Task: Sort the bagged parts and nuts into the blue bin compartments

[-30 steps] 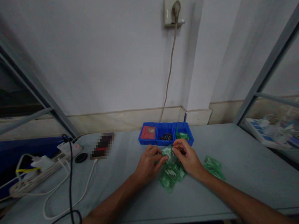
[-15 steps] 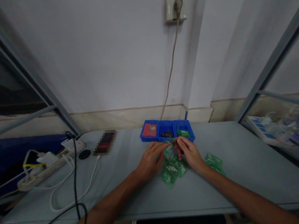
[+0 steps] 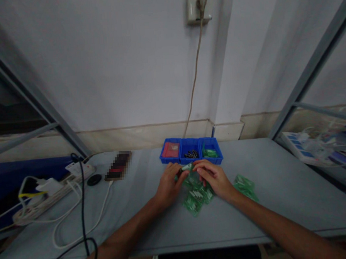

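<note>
My left hand (image 3: 169,184) is closed on a small green plastic bag (image 3: 187,167), with the thumb on its near side. A whitish patch shows on the bag. My right hand (image 3: 214,178) has its fingers bent and pressed together at the bag's right end; whether they grip its edge or hold something small is too blurred to tell. Under both hands lie several green bags (image 3: 196,198) with pale slim pieces inside. Just beyond the fingers stand three joined blue bins (image 3: 181,160), holding red bags (image 3: 171,149), small dark shiny parts (image 3: 191,154) and green bags (image 3: 210,153).
More green bags (image 3: 245,187) lie beside my right forearm. At the left are a pixelated phone-like object (image 3: 118,165) on a white cable, a black disc (image 3: 94,180), a power strip (image 3: 53,195) and a black cable (image 3: 83,211). Another power strip (image 3: 300,150) sits at the right.
The bag in my left hand has turned, so its whitish patch shows. My right hand's fingers have shifted left and curl more inward. The whole view has shifted slightly.
</note>
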Motion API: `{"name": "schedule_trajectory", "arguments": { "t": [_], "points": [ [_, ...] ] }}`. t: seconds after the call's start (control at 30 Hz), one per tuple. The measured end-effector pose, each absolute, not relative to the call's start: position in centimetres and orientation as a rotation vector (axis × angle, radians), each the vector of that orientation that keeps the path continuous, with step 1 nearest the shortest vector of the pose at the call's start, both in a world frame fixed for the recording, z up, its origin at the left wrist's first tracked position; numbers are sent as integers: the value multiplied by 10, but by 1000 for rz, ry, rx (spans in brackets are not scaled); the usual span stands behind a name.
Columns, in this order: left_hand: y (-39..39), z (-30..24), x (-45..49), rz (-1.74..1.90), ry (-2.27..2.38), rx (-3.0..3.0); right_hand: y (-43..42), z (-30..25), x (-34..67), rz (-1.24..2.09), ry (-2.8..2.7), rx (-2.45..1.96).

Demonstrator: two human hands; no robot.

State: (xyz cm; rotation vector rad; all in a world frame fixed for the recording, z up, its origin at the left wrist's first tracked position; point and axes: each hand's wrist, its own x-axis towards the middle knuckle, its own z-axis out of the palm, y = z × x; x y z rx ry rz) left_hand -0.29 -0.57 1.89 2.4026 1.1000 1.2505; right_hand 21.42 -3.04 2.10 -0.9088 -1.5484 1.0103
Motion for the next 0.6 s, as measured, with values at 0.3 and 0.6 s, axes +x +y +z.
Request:
{"name": "schedule_trajectory", "arguments": {
  "t": [0.3,0.6],
  "points": [
    [-10,15,1,1289,1025,2215,-31,20,213,950,-1587,-998],
    [-9,21,-2,1301,990,2348,-26,18,215,1037,-1505,-957]
  ]
}}
